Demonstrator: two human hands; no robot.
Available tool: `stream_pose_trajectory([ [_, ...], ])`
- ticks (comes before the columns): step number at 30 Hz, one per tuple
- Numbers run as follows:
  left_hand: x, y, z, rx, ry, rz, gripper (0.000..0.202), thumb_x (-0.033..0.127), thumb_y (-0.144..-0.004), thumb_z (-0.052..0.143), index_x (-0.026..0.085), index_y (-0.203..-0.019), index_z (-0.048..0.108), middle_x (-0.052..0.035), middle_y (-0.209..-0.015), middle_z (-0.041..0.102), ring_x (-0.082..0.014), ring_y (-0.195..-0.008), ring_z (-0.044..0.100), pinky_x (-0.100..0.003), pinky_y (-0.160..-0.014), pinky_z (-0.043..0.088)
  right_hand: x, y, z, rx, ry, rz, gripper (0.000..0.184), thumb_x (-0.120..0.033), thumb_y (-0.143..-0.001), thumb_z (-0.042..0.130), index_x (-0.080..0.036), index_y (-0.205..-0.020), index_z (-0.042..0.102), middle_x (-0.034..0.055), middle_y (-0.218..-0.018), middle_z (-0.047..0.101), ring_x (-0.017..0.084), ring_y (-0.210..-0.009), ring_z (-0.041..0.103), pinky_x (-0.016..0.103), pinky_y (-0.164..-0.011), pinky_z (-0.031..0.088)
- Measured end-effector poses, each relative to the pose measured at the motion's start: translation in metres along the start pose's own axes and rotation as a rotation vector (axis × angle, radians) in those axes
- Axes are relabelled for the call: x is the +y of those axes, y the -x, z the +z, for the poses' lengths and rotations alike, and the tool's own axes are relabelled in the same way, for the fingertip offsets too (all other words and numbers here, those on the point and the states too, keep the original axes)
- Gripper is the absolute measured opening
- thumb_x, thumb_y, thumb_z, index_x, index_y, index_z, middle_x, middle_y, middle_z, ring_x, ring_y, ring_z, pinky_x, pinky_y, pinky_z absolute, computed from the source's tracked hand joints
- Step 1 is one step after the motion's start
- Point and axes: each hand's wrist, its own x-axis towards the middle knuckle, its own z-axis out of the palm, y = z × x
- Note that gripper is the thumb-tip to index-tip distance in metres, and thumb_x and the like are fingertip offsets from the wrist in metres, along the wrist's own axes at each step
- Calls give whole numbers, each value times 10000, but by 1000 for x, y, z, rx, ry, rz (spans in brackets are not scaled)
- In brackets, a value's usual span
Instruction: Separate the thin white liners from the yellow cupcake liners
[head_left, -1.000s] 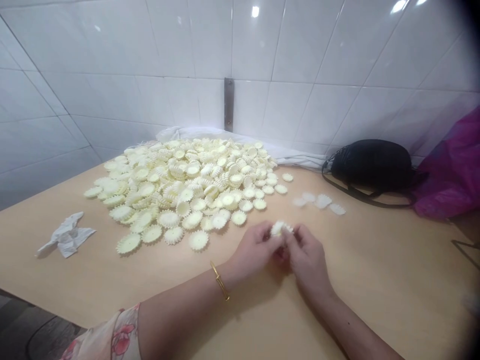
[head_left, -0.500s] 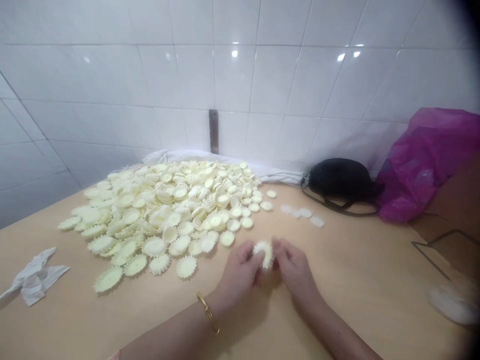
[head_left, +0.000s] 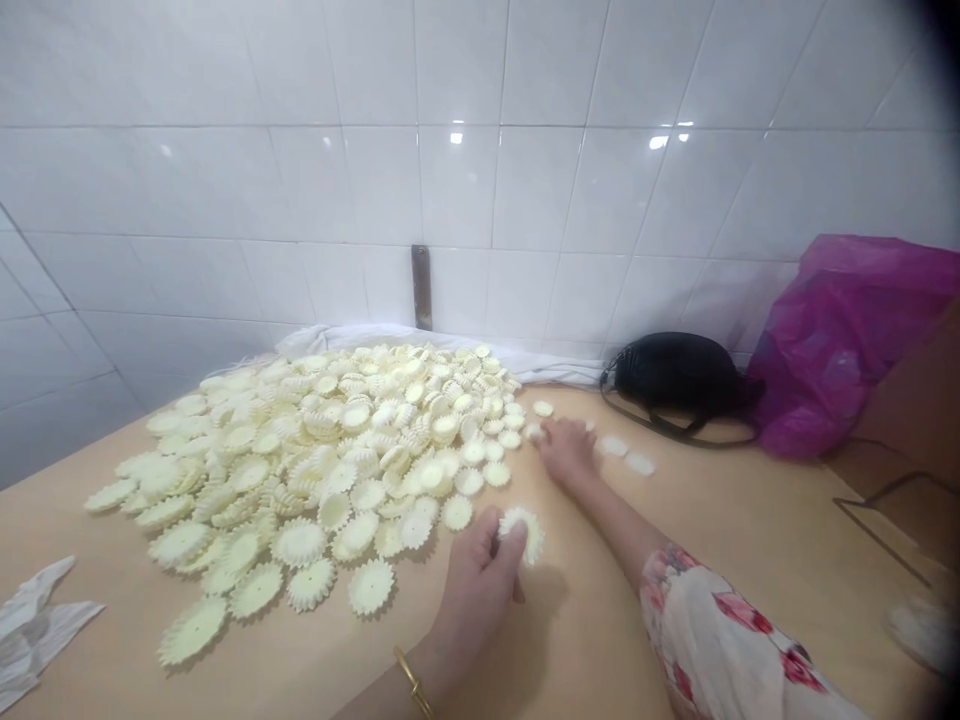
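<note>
My left hand point(head_left: 480, 575) is closed, pinching a pale-yellow scalloped disc point(head_left: 529, 538) between thumb and fingers just above the table. My right hand point(head_left: 568, 450) is stretched forward to the right edge of the pile. Its fingers are curled down, with the tips on another pale scalloped disc point(head_left: 533, 431), which is partly hidden by them. A large heap of similar scalloped discs point(head_left: 360, 415) spreads over the table to the left. Single discs such as one toothed disc point(head_left: 371, 587) lie flat at its front edge.
Thin whitish round pieces point(head_left: 640, 464) lie right of my right hand. Behind them are a black bag point(head_left: 679, 372) with a strap and a magenta plastic bag point(head_left: 847, 350). A white cloth scrap point(head_left: 34, 625) lies at left. A tiled wall point(head_left: 525, 190) closes off the back.
My right hand has left the disc held in front of me and reached forward to the pile's right edge. My left hand keeps its disc. The view has tilted slightly upward.
</note>
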Motion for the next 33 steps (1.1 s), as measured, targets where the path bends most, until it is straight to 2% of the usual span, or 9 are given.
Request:
stream_pose_trajectory([
  [6,-1,1,0,-5,4,15,390,485,-802,464,188,-589,329,50,-498,375,-94,-487,479,-203,-496,344,20,-3,-8,-23,-29,27,346,-336,-856,354,-176,-734,636,53,-741,622,198,-764,508,299,-670,338],
  [10,-5,3,4,-41,14,28,384,488,-802,466,184,-604,341,42,-550,376,-95,-520,472,-204,-505,356,43,-1,-23,-119,-31,3,379,-443,-803,448,-179,-609,638,8,-574,575,165,-614,517,258,-580,351],
  [12,-5,4,6,-65,19,11,385,491,-804,460,186,-607,335,42,-549,373,-92,-517,450,-202,-496,353,52,-2,-28,-113,21,23,326,-424,-780,494,-181,-652,668,40,-663,610,195,-691,541,296,-640,372],
  [15,-4,4,7,-82,14,-9,391,495,-807,449,189,-604,317,45,-540,354,-90,-510,420,-201,-486,347,61,-5,-28,-58,111,75,329,-402,-822,435,-216,-941,679,110,-998,612,287,-971,495,439,-819,334],
  [18,-4,3,6,-83,6,-16,399,503,-800,454,191,-598,306,45,-545,341,-90,-510,399,-206,-486,351,69,-11,-22,-57,152,128,446,-458,-863,333,-278,-1217,536,117,-1281,466,350,-1173,335,565,-907,223],
  [20,-6,2,4,-73,-9,-7,398,502,-800,455,191,-599,307,44,-549,338,-91,-516,395,-210,-491,349,72,-15,-17,-96,156,156,504,-509,-871,275,-299,-1291,456,108,-1343,406,366,-1220,273,603,-913,193],
  [27,-8,1,3,-70,-11,-1,386,482,-806,462,185,-603,323,42,-563,310,-91,-538,363,-210,-497,303,53,5,-9,-207,148,112,485,-513,-885,221,-315,-1160,566,83,-1242,491,324,-1164,353,538,-900,264],
  [30,-5,1,4,-69,3,8,386,471,-802,474,180,-593,331,44,-558,298,-85,-532,333,-211,-497,283,39,18,-15,-190,142,73,475,-506,-879,257,-255,-999,642,103,-1101,559,306,-1070,425,479,-858,317],
  [33,-2,1,4,-75,14,-23,394,467,-798,475,179,-572,329,45,-534,293,-79,-502,310,-212,-476,262,31,16,-27,-114,133,69,426,-461,-875,312,-207,-962,643,136,-1100,554,305,-1019,448,459,-829,332],
])
